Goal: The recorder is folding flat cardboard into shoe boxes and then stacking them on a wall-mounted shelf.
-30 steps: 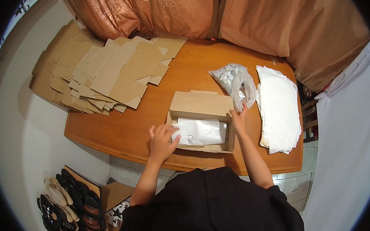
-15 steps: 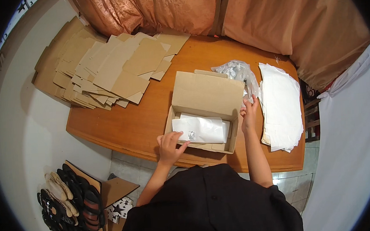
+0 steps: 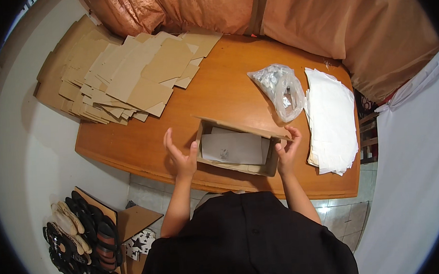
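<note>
A small brown cardboard box (image 3: pixel 241 168) sits at the near edge of the wooden table (image 3: pixel 221 86). White wrapping paper (image 3: pixel 233 148) lies inside it. Its hinged lid (image 3: pixel 239 127) leans forward over the opening, half closed. My left hand (image 3: pixel 180 158) is spread open beside the box's left wall, thumb against the wall. My right hand (image 3: pixel 287 147) grips the box's right end, fingertips pinching the lid's right corner.
A pile of flat cardboard blanks (image 3: pixel 120 75) covers the table's far left. A clear plastic bag of small silvery packets (image 3: pixel 279 88) and a stack of white sheets (image 3: pixel 331 117) lie to the right. Orange curtain (image 3: pixel 297 11) hangs behind. Shoes (image 3: pixel 80 241) sit on the floor, lower left.
The lid stood upright half a second ago and has swung down toward me. My left hand left the inside of the box and moved to its left side.
</note>
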`<state>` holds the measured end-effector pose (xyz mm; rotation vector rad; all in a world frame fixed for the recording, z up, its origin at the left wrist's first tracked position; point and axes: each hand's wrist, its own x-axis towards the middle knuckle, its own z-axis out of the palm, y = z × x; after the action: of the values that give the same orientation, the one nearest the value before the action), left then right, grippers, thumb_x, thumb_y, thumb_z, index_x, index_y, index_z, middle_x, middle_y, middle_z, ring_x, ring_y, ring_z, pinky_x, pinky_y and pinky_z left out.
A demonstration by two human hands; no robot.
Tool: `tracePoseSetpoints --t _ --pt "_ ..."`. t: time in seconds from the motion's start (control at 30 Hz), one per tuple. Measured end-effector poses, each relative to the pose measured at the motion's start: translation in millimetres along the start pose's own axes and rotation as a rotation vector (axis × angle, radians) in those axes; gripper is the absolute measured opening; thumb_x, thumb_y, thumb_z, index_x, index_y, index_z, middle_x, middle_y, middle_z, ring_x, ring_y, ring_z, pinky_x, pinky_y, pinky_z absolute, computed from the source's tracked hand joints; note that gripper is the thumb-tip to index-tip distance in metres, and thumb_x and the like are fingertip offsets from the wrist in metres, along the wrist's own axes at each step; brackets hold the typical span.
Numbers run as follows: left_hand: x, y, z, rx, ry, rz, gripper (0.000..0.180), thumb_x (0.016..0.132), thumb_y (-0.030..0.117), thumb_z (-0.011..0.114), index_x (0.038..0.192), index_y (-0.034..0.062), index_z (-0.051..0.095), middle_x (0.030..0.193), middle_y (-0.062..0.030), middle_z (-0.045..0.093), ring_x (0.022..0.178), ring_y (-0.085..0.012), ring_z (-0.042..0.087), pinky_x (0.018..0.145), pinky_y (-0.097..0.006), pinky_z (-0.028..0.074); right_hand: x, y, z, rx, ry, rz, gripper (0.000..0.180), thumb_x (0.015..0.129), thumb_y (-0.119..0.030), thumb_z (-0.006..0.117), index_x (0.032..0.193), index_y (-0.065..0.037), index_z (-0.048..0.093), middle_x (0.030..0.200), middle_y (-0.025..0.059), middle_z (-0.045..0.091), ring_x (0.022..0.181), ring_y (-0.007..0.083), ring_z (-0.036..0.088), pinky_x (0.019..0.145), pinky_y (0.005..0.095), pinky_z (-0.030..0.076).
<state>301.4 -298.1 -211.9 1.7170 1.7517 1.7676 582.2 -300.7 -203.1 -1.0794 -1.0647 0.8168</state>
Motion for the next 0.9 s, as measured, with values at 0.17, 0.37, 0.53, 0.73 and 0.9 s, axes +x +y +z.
tracePoseSetpoints --t 0.17,0.37,0.53,0.73,0.9 --pt "5 7 9 -0.293 -0.153 -0.151 0.087 0.071 0.045 0.075 0.134 0.0011 0.032 0.130 -0.0168 0.043 0.124 -0.0303 0.039 0.105 -0.040 0.028 -21 13 -2 -0.038 -0.005 -0.061 0.080 0.066 -0.050 0.077 0.119 -0.007 0.033 0.124 0.0132 0.036 0.120 0.0272 0.035 0.102 0.0405 0.026" --pt "-14 -1 8 -0.261 -0.239 -0.126 0.085 0.063 0.047 0.080 0.124 0.0021 0.042 0.127 -0.0165 0.045 0.121 -0.0296 0.044 0.101 -0.040 0.034 -42 14 -10 -0.106 -0.021 -0.004 0.085 0.063 -0.043 0.080 0.123 -0.005 0.033 0.125 0.0144 0.037 0.122 0.0282 0.034 0.105 0.0400 0.024" --pt "-33 0 1 -0.111 -0.261 -0.091 0.077 0.057 0.035 0.086 0.115 0.0035 0.046 0.124 -0.0160 0.048 0.119 -0.0314 0.045 0.100 -0.041 0.036 -52 20 -25 -0.192 -0.120 -0.028 0.094 0.061 -0.025 0.081 0.134 -0.005 0.024 0.131 0.0153 0.035 0.127 0.0290 0.033 0.107 0.0401 0.024" --pt "-54 -14 0 0.043 -0.342 -0.068 0.075 0.056 0.025 0.087 0.115 0.0043 0.045 0.124 -0.0161 0.047 0.120 -0.0334 0.043 0.100 -0.042 0.036 -62 17 -30 -0.513 -0.224 -0.051 0.097 0.056 -0.026 0.086 0.133 -0.003 0.030 0.134 0.0173 0.035 0.130 0.0320 0.032 0.108 0.0414 0.024" --pt "-54 -14 1 0.006 -0.372 -0.069 0.074 0.057 0.022 0.087 0.116 0.0040 0.046 0.126 -0.0161 0.044 0.120 -0.0340 0.042 0.101 -0.043 0.035 -64 10 -27 -0.585 -0.202 -0.018 0.081 0.056 -0.026 0.085 0.124 -0.006 0.047 0.137 0.0198 0.037 0.131 0.0381 0.030 0.107 0.0450 0.027"
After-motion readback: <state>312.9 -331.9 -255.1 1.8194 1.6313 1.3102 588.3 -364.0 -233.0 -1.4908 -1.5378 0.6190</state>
